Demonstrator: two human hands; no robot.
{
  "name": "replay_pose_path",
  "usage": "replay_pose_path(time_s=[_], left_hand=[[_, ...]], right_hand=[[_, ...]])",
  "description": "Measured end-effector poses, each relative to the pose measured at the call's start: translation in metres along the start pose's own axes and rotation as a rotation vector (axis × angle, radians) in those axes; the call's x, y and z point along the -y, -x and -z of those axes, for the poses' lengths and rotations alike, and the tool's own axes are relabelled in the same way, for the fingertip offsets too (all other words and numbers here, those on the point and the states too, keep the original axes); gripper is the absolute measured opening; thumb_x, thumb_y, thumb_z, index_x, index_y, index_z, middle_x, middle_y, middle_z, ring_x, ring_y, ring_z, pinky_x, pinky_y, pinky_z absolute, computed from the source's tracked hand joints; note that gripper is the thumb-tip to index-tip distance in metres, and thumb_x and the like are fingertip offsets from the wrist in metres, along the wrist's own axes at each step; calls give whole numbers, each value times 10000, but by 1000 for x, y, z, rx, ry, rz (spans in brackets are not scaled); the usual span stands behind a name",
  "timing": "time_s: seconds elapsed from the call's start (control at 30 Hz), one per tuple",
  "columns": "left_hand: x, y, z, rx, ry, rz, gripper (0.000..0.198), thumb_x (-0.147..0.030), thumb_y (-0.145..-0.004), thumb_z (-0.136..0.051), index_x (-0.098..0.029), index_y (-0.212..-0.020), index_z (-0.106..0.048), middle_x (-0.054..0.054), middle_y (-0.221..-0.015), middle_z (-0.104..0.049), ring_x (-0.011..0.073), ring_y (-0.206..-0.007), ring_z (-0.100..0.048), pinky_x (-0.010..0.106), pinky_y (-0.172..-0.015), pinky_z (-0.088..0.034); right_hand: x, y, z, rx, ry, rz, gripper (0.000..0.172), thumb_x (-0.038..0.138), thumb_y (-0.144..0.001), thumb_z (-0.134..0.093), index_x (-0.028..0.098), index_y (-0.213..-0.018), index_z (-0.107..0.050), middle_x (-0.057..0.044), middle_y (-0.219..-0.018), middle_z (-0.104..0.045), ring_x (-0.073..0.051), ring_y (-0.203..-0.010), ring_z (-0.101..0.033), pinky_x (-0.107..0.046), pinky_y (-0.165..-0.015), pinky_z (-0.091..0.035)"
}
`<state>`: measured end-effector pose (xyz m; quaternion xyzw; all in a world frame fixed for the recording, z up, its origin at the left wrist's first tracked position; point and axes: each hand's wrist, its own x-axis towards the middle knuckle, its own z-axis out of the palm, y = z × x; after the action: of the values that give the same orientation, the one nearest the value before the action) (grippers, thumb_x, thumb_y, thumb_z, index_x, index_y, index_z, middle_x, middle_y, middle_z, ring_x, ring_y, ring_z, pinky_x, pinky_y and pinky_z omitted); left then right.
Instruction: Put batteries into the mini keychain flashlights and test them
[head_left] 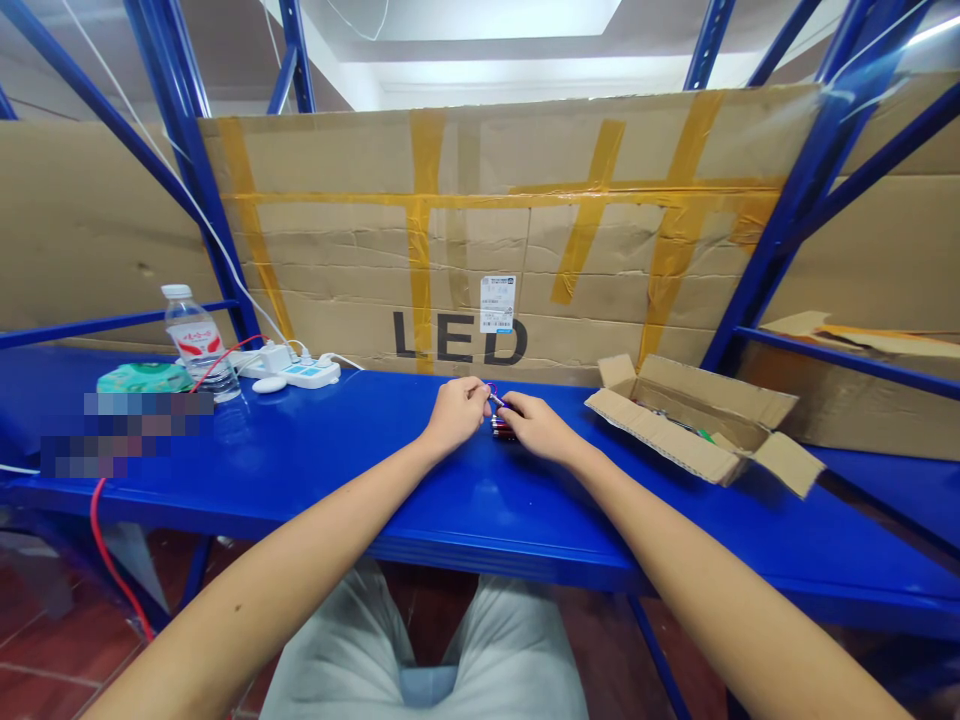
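Over the middle of the blue tabletop (315, 470), my two hands meet at a small purple metallic cylinder (497, 401) with a silvery end. My left hand (456, 410) is closed, its thumb and fingertips pinched at the silvery end by a thin purple loop (492, 388). The fingers of my right hand (541, 424) are closed round the other end, hiding much of it. Just below, several small shiny cylinders (502, 429), dark red and purple, lie together on the tabletop, partly covered by my right hand. Their exact kind is too small to tell.
To the right stands an open cardboard box (667, 435) with small items inside. A water bottle (201, 345), a green packet (142, 378) and a white power strip (307, 372) are on the left. A large taped carton (337, 250) stands behind, between blue rack posts (780, 230).
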<state>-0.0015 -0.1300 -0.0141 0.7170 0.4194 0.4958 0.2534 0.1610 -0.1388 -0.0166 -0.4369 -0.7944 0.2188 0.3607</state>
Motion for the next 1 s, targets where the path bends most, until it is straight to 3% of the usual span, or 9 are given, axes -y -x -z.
replay_pose_path(time_s=[0.33, 0.43, 0.53, 0.63, 0.7, 0.77, 0.83, 0.9, 1.0], left_hand=[[2, -2, -3, 75, 143, 93, 259, -228, -887, -455, -161, -655, -548, -23, -495, -559, 80, -349, -443, 221, -414, -349], [2, -4, -3, 101, 220, 146, 220, -213, -903, -452, -145, -720, -554, -5, -545, -599, 72, -338, -459, 203, -374, -335], [0, -4, -4, 168, 268, 169, 177, -226, -899, -481, -131, -773, -560, 39, -650, -666, 77, -365, -508, 198, -366, -341], [-3, -1, -5, 301, 227, 126, 199, -266, -889, -491, -125, -787, -589, 55, -694, -690, 89, -425, -547, 203, -413, -380], [-5, 1, -5, 331, 133, 15, 230, -281, -873, -499, -131, -752, -624, 55, -723, -704, 123, -554, -613, 238, -543, -469], [-4, 0, -3, 249, 46, -76, 196, -248, -831, -522, -147, -753, -670, 56, -817, -731, 174, -773, -665, 290, -759, -510], [-2, -5, 0, 111, 50, -82, 183, -218, -793, -532, -159, -816, -704, 62, -929, -743, 204, -952, -655, 319, -913, -474], [2, -11, 6, 13, 174, -17, 237, -261, -810, -509, -146, -876, -706, 90, -991, -739, 214, -986, -652, 336, -927, -470], [7, -19, 15, -13, 485, 121, 433, -427, -896, -400, -111, -941, -691, 149, -1045, -726, 231, -980, -670, 346, -863, -497]], right_hand=[[-5, -3, 4, -84, -141, -81, 97, 249, -810, -530, 175, -843, -582, 12, -642, -602, -131, -579, -519, -248, -562, -385], [-6, -3, 10, -63, -379, -108, 273, 308, -750, -624, 187, -987, -562, 67, -539, -531, -120, -465, -473, -249, -490, -366], [-4, -3, 16, -113, -651, -82, 372, 337, -674, -729, 184, -974, -571, 58, -557, -548, -121, -489, -505, -258, -497, -387], [-4, -4, 18, -193, -791, -72, 357, 344, -649, -771, 163, -919, -623, 37, -601, -552, -104, -527, -492, -260, -522, -383], [-6, -6, 18, -228, -815, -68, 358, 360, -654, -773, 154, -920, -652, 34, -629, -542, -84, -527, -447, -252, -518, -361], [-9, -9, 17, -252, -789, -54, 346, 389, -663, -766, 153, -892, -660, 24, -666, -549, -81, -548, -440, -248, -530, -365], [-12, -10, 17, -254, -728, -35, 340, 439, -684, -749, 158, -846, -646, -1, -723, -585, -100, -614, -500, -255, -583, -406], [-12, -9, 18, -221, -679, -30, 363, 495, -708, -726, 165, -812, -618, -27, -775, -622, -133, -704, -571, -274, -654, -448], [-6, -3, 22, -48, -669, -88, 394, 524, -711, -729, 170, -786, -574, -21, -731, -625, -146, -675, -605, -289, -648, -468]])
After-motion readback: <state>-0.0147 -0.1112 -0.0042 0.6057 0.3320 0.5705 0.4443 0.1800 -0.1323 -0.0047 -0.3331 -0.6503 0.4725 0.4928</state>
